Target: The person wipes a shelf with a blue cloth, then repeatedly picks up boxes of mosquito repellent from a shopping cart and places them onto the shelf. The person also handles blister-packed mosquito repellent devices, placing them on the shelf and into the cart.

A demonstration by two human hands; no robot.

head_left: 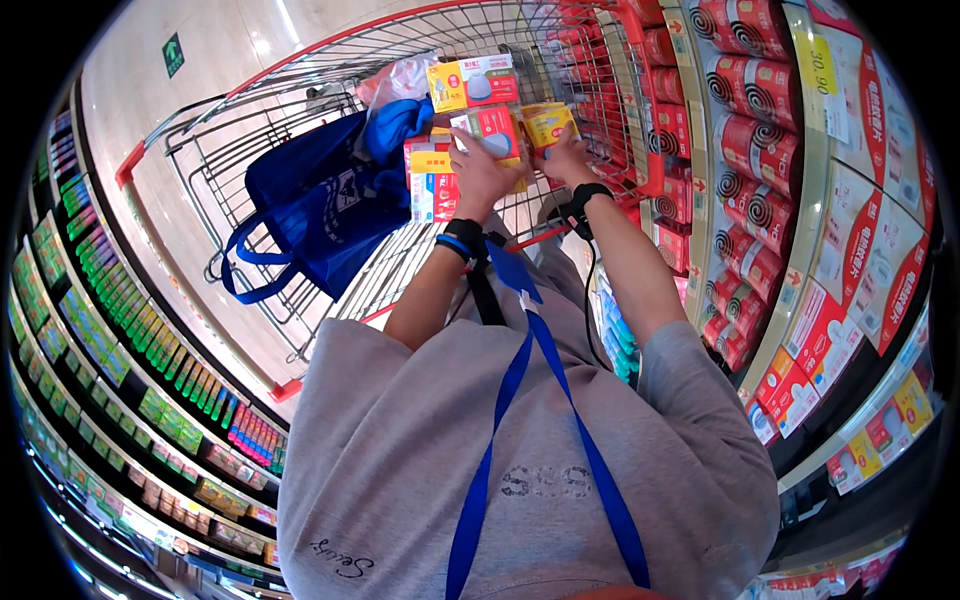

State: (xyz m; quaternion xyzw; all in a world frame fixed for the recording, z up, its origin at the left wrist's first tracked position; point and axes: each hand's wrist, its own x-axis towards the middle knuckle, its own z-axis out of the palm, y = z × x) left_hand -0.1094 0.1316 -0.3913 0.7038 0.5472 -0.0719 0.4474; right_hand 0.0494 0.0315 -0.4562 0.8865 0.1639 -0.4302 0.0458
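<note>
I stand over a red wire shopping cart (300, 70) in a shop aisle. My left hand (478, 170) is closed on a red and yellow box (492, 128) held over the cart's basket. Beside it, my right hand (566, 158) grips a smaller yellow box (546, 122). More boxes of the same kind lie in the cart: one (472, 82) above my hands and a stack (430, 180) left of my left hand. A blue cloth bag (315, 205) sits in the cart to the left. Both wrists wear black bands.
Shelves on the right (800, 200) hold red rolls and red and white flat packs. Shelves on the left (120, 350) hold rows of small green and coloured packs. A pale tiled floor (170, 140) runs ahead past the cart. A blue lanyard hangs down my grey shirt.
</note>
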